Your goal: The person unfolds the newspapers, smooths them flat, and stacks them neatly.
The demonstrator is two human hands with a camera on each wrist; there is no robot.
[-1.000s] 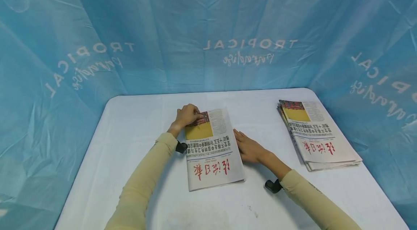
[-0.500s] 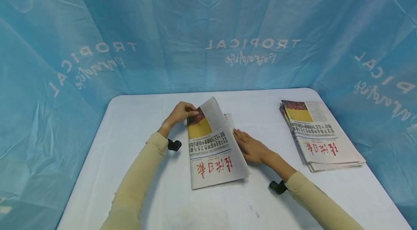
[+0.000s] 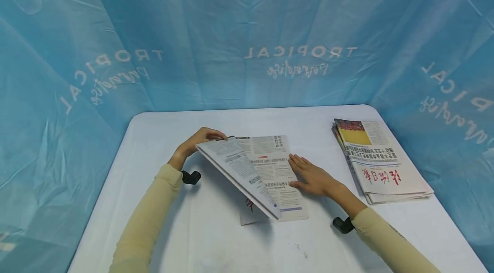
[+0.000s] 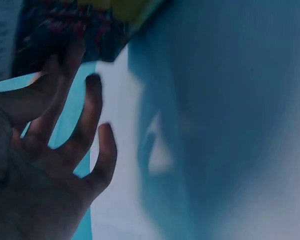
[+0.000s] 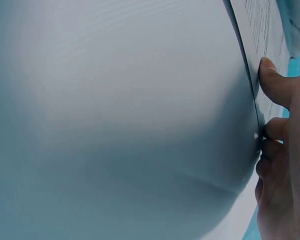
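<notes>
A folded newspaper lies mid-table in the head view, its front part [image 3: 241,172] lifted and tilted up to the left. Beneath it, printed inner pages [image 3: 272,161] are exposed. My left hand [image 3: 202,139] pinches the raised part at its far left corner. In the left wrist view, thumb and forefinger meet on the dark red photo [image 4: 75,30], while the other fingers spread free. My right hand [image 3: 314,176] rests along the newspaper's right edge with fingers extended. From the right wrist, the thumb [image 5: 270,75] shows on the printed sheet.
A stack of folded newspapers [image 3: 376,161] lies at the right of the white table [image 3: 162,204]. Blue printed curtains [image 3: 216,50] rise close behind the table and along both sides.
My left hand has raised the newspaper's front part and swung it left, uncovering the inner pages. The newspaper beneath and my right hand have shifted slightly right.
</notes>
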